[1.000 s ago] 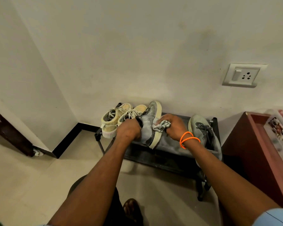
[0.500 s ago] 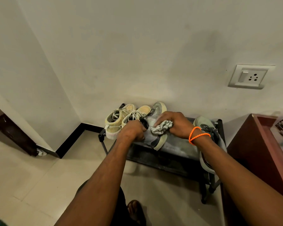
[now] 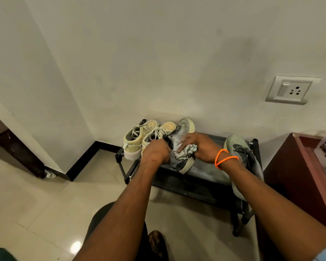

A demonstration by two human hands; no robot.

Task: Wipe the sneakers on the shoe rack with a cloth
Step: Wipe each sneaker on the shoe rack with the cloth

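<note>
From the head camera, a grey sneaker (image 3: pixel 179 146) stands tipped on its side on the top shelf of the black shoe rack (image 3: pixel 205 173), pale sole turned to the right. The left hand (image 3: pixel 155 152) is curled around its collar end, steadying it, while the right hand (image 3: pixel 198 146) bunches a striped cloth (image 3: pixel 186 151) in its fingers and presses it against the upper. Its mate (image 3: pixel 241 157) lies at the rack's right end, and two yellow sneakers (image 3: pixel 139 139) sit together at the left end. The shoe looks light, with a soft upper that would dent under pressure, so the stiffer collar or sole rim seems the best place to hold it. The cloth is limp, possibly damp, though that cannot be made out.
</note>
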